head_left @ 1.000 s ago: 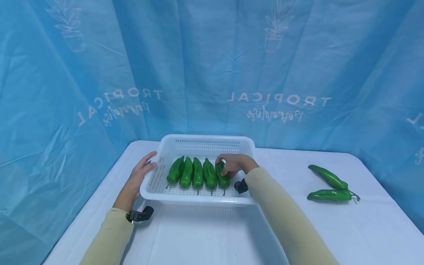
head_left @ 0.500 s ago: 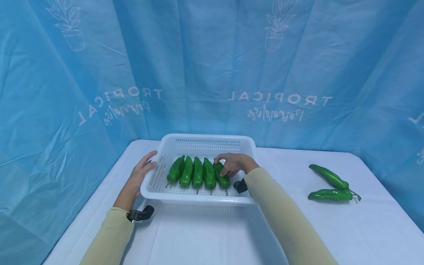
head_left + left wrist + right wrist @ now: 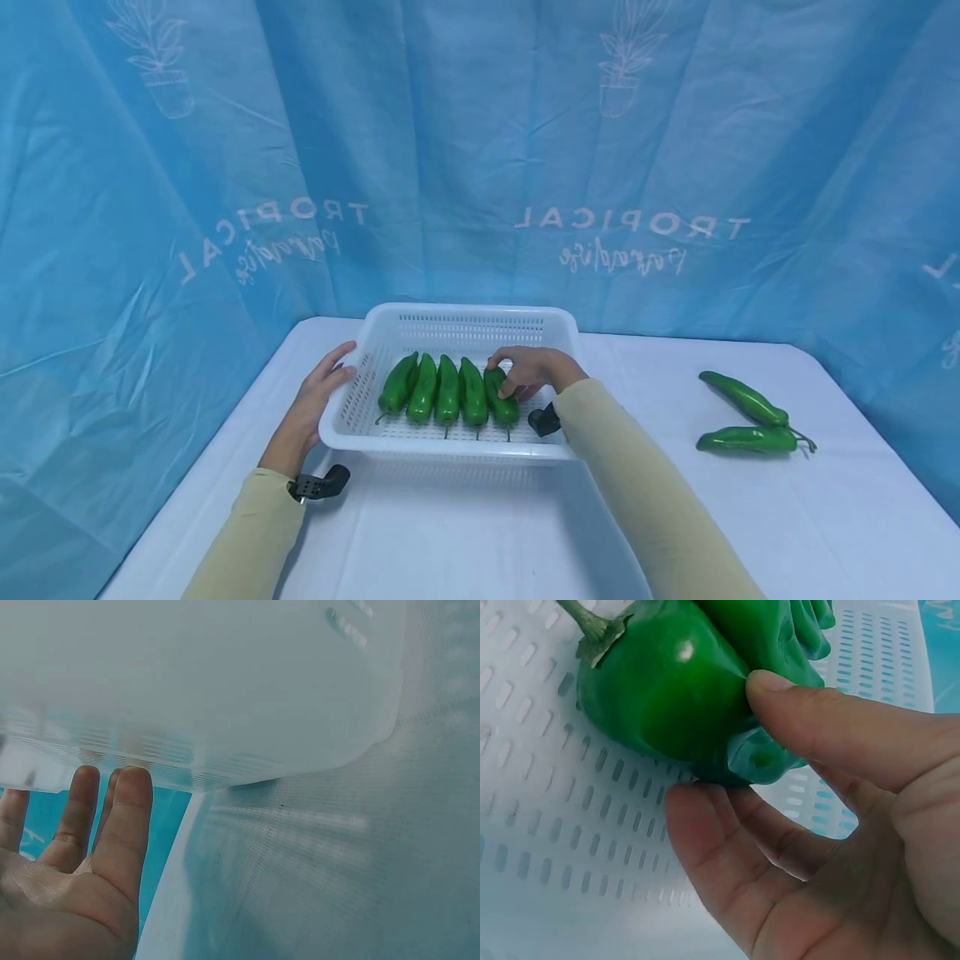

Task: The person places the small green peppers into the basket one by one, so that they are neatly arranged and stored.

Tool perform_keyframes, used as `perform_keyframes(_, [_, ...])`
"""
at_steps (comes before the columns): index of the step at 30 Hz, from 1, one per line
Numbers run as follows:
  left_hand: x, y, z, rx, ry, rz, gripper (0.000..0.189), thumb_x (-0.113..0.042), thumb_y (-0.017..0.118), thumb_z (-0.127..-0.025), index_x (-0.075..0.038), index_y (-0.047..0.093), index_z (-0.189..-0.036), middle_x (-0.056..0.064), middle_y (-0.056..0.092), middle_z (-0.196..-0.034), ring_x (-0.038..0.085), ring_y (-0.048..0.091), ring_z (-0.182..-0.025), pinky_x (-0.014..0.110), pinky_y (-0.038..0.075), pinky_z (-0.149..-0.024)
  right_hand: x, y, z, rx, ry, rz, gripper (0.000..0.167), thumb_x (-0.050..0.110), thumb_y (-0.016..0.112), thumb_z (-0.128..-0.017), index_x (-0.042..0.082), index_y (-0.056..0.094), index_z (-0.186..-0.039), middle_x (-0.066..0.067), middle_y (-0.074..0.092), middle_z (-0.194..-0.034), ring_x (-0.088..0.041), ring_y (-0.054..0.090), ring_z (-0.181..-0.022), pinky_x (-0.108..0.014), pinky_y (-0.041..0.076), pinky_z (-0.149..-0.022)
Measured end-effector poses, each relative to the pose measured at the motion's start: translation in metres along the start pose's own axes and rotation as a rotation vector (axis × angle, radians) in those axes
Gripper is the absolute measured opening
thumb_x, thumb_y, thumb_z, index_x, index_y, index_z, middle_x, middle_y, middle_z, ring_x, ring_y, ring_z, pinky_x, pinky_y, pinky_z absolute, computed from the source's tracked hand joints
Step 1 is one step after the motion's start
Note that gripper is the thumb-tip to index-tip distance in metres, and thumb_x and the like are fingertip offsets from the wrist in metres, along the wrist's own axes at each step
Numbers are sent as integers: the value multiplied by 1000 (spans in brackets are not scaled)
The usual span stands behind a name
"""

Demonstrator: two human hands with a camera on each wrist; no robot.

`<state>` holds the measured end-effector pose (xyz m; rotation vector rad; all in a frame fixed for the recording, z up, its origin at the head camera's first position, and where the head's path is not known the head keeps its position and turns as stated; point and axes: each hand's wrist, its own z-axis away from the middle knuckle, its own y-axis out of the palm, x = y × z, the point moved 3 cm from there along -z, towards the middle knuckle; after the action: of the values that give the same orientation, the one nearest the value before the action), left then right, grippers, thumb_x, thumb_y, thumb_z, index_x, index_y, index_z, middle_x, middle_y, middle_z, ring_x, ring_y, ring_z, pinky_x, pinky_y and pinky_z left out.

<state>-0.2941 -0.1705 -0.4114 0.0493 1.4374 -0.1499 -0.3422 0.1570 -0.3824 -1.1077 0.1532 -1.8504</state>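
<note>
Several green chili peppers [image 3: 447, 392] lie side by side in a white perforated plastic basket [image 3: 450, 448], stems toward the person. My right hand [image 3: 536, 367] reaches over the basket's right side and holds the rightmost green chili pepper [image 3: 507, 410] between thumb and fingers. Close up in the right wrist view, the thumb lies against one side of that pepper [image 3: 656, 690], with fingertips at its lower side. At the basket's left end, my left hand [image 3: 309, 404] has its fingers nearly straight, fingertips against the outer wall [image 3: 165, 761] in the left wrist view.
Two more green chili peppers [image 3: 750, 440] lie on the white-covered table [image 3: 847, 500] to the right, their stem ends close together. A blue printed curtain [image 3: 465, 167] hangs behind the table and along its sides.
The rightmost pepper's stem end swung right, then came partway back left, so it lies straighter. The pepper beside it shifted slightly left. My left hand and the basket stayed nearly still.
</note>
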Motion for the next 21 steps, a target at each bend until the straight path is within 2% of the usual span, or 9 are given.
perform_keyframes(5, [1, 2, -1, 0, -2, 10, 62, -39, 47, -103, -34, 19, -158, 7, 21, -166, 40, 32, -148, 58, 38, -112, -1, -14, 10, 14, 9, -17, 58, 7, 64, -92, 13, 44, -146, -18, 49, -144, -33, 59, -126, -42, 53, -103])
perform_keyframes(9, [-1, 1, 1, -8, 0, -1, 63, -40, 47, -103, -34, 18, -158, 8, 21, -166, 40, 33, -148, 57, 39, -111, 5, -35, 28, 11, -30, -13, 55, 9, 59, -95, 11, 41, -147, -19, 54, -139, -37, 54, -131, -44, 51, -105])
perform_keyframes(16, [-1, -2, 1, -10, -1, 5, 64, -41, 47, -103, -34, 17, -159, 8, 21, -166, 40, 32, -148, 56, 40, -111, 18, -60, 61, 4, -152, 112, 50, 12, 56, -99, 11, 42, -146, -21, 47, -148, -34, 55, -129, -46, 51, -105])
perform_keyframes(21, [0, 0, 1, -2, -9, 11, 64, -41, 48, -103, -35, 18, -158, 8, 20, -167, 40, 32, -148, 57, 38, -112, 15, -63, 82, -58, -214, 213, 51, 10, 56, -97, 10, 42, -146, -20, 52, -143, -32, 59, -124, -43, 54, -100])
